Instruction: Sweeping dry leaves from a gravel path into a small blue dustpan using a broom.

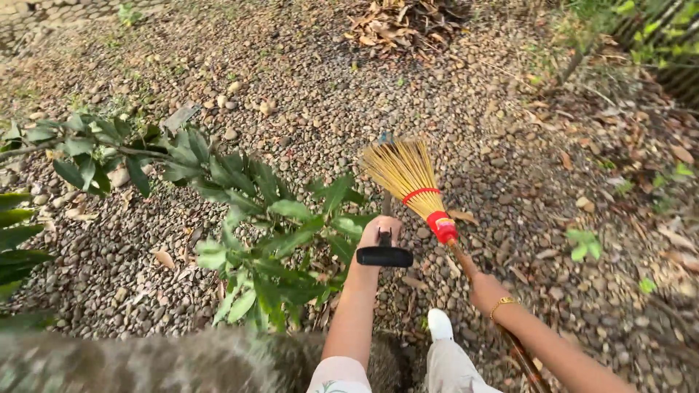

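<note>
Left hand: the left hand is closed round the upright shaft of a tool just above its black crossbar handle; the arm reaches straight forward from the lower middle of the view.
Tool in left hand: only the black handle and a short piece of dark shaft show; the far end is hidden behind the broom bristles, with a small dark tip just above them, so what kind of tool it is cannot be told.
Right hand: the right hand is wrapped round the brown stick of the broom, a gold bracelet on the wrist.
Broom: the stick slants up and left from the hand to a red binding, then fans out into yellow straw bristles with a thin red band across them; the bristle tips point away over the ground, just beside the left hand's tool.
Foot: a white shoe shows between the two arms, above pale trouser legs.
Ground: pebbly gravel with scattered dry leaves; a heap of brown leaves lies at the far top.
Greenery: a leafy green branch crosses in from the left, near the left arm.
</note>
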